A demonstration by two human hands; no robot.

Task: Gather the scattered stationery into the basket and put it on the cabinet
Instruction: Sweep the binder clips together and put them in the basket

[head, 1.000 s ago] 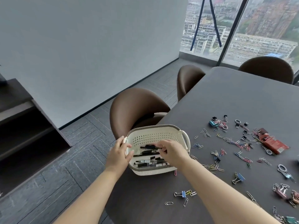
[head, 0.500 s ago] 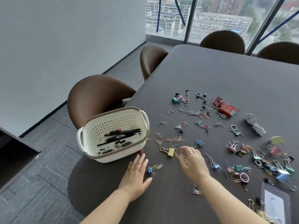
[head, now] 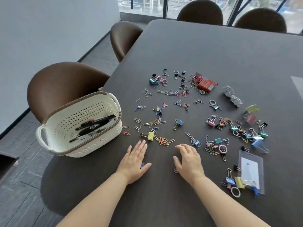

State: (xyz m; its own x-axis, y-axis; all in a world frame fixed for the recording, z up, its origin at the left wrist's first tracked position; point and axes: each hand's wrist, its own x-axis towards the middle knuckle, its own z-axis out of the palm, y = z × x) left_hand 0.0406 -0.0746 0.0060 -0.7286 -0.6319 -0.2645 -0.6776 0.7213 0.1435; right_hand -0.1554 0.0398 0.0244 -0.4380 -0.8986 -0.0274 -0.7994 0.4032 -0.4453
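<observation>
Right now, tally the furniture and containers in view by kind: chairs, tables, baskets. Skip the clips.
Brown chairs: 4
Dark table: 1
White basket: 1
Total: 6

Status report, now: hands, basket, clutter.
Left hand and right hand flat on table, holding nothing. Basket holds pens only. Clips lie scattered ahead.

One cream perforated plastic basket (head: 91, 141) with brown rim. Four brown rounded chairs (head: 64, 86). One dark table (head: 213, 53). One red cardboard box (head: 205, 82). One clear badge holder (head: 250, 171). Two bare hands. Paper clips and binder clips too many to count.
</observation>
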